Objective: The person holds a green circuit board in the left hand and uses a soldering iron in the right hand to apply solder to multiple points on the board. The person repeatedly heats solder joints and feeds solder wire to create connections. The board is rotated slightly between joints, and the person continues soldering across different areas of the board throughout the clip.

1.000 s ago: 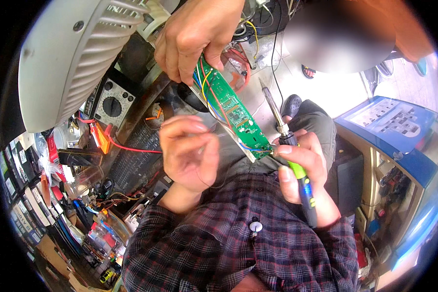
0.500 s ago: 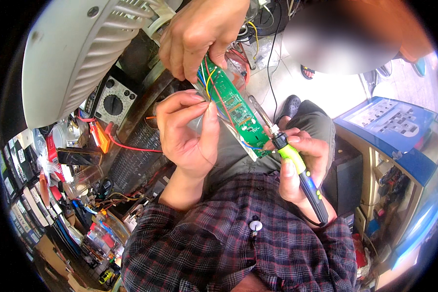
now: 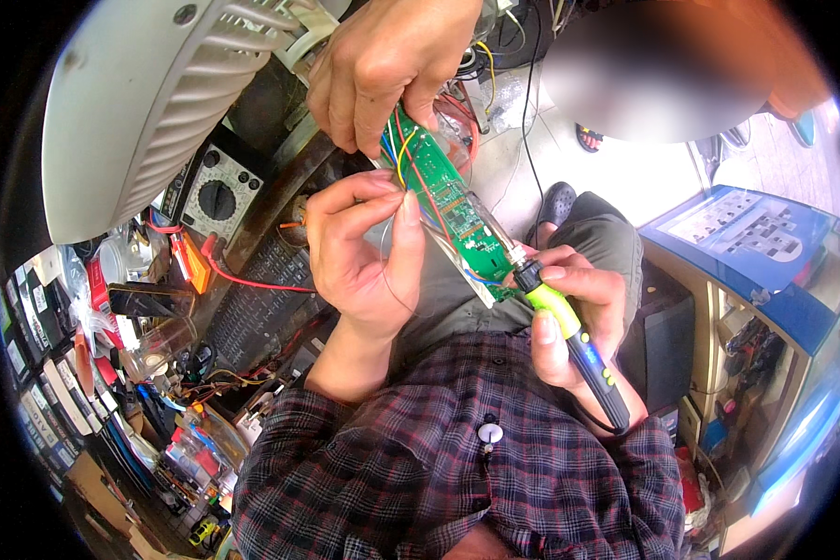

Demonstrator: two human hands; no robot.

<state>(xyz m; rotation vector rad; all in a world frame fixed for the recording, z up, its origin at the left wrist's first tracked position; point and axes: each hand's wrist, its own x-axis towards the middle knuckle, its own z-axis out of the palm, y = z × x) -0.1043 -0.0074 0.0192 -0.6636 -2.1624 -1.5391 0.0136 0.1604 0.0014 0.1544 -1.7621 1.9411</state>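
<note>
My right hand (image 3: 583,313) grips a soldering iron (image 3: 569,327) with a lime-green and black handle. Its metal shaft leans over the right edge of a long green circuit board (image 3: 453,210); I cannot see exactly where the tip ends. Beside the board's left edge, my left hand (image 3: 364,243) is closed in a pinch on a thin wire, likely solder wire (image 3: 384,250), which loops down below the fingers. Red, yellow, blue and white leads run along the board. Another person's hand (image 3: 383,70) grasps the board's far end from above.
An analog multimeter (image 3: 217,198) with a red lead stands at left, beneath a large white casing (image 3: 149,103). Cluttered tools and boxes fill the lower left. At right is a blue-topped glass cabinet (image 3: 747,243). A black cable (image 3: 529,112) hangs behind the board.
My right hand has shifted slightly left, bringing the iron's shaft closer over the board. The thin wire's loop below my left fingers shows more clearly now. The other person's hand stays on the board.
</note>
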